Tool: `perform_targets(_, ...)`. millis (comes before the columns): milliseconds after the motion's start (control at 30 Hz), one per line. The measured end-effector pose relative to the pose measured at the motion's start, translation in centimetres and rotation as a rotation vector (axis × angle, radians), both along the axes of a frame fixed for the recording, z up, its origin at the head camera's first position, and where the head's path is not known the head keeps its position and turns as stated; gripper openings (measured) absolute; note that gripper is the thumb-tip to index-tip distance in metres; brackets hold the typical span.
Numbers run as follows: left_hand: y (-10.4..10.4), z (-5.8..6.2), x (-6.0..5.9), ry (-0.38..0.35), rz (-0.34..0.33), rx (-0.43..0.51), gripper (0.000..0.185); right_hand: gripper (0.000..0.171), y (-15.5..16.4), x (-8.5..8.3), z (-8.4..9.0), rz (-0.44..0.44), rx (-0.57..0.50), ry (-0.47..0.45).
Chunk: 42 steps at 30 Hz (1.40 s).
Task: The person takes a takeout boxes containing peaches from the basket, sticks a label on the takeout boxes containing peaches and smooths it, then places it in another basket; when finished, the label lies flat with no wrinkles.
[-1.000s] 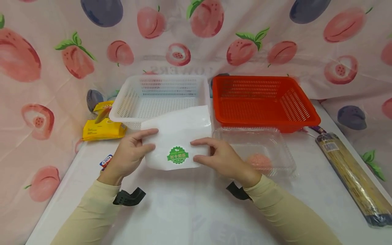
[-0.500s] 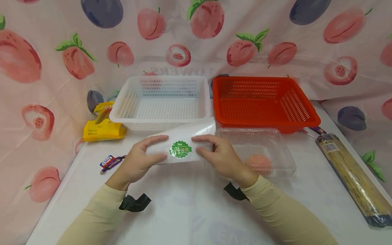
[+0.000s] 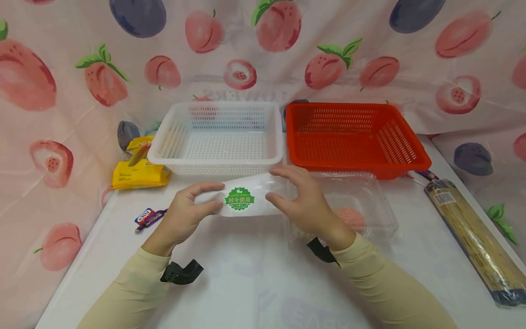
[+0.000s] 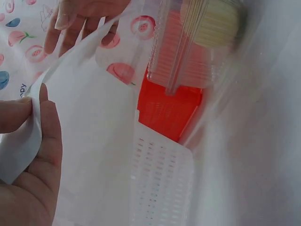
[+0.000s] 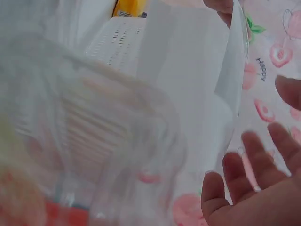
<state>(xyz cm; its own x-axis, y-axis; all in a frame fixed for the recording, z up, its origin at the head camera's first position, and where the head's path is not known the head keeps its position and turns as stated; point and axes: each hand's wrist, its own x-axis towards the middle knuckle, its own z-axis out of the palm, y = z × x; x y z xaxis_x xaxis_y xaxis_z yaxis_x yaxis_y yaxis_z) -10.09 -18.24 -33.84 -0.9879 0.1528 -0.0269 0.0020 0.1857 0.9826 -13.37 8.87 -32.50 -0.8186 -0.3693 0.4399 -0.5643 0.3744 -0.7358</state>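
While both hands hold it just above the table (image 3: 246, 274), one white bag (image 3: 246, 201) with a single green sticker (image 3: 239, 199) sits near the middle, at 6 o'clock from the white basket (image 3: 218, 137). The left hand (image 3: 185, 214) pinches the bag's left end between thumb and curled fingers. The right hand (image 3: 302, 203) holds the right end, fingers arched over the top edge, thumb at the front. Two baskets stand at 12 o'clock: the white one and one red basket (image 3: 355, 137). One clear clamshell box (image 3: 361, 205) lies at 3 o'clock, one long packet (image 3: 476, 237) beyond it. One yellow packet (image 3: 137, 169) and one small wrapped candy (image 3: 147, 216) lie at 9 o'clock.
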Motion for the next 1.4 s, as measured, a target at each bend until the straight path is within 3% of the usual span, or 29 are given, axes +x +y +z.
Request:
perform_targets(167,0.1,0.0,0.0,0.006,-0.009,-0.025,0.040,0.037,-1.0,0.2,-0.3,0.061,0.168,0.250)
perform_targets(267,0.2,-0.1,0.0,0.005,-0.012,-0.039,0.040,0.033,-1.4,0.4,-0.4,0.061,0.228,0.307)
perform_targets(533,0.3,-0.1,0.1,0.024,-0.040,-0.025,0.040,0.030,-2.1,0.6,-0.7,0.134,0.255,0.229)
perform_targets(833,0.5,-0.3,0.0,0.017,-0.046,0.006,0.039,0.025,-2.5,0.9,-0.7,0.218,0.126,0.137)
perform_targets(1100,0.6,-0.4,0.0,0.008,-0.058,-0.017,0.039,0.018,-2.7,0.7,-0.5,0.268,0.137,0.109)
perform_targets(1267,0.4,-0.5,-0.1,0.001,-0.053,-0.029,0.040,0.021,-2.2,1.1,0.0,0.416,0.093,0.071)
perform_targets(1400,-0.1,-0.6,-0.1,-0.009,-0.038,-0.063,0.041,0.023,-1.2,1.4,0.8,0.499,0.071,-0.019)
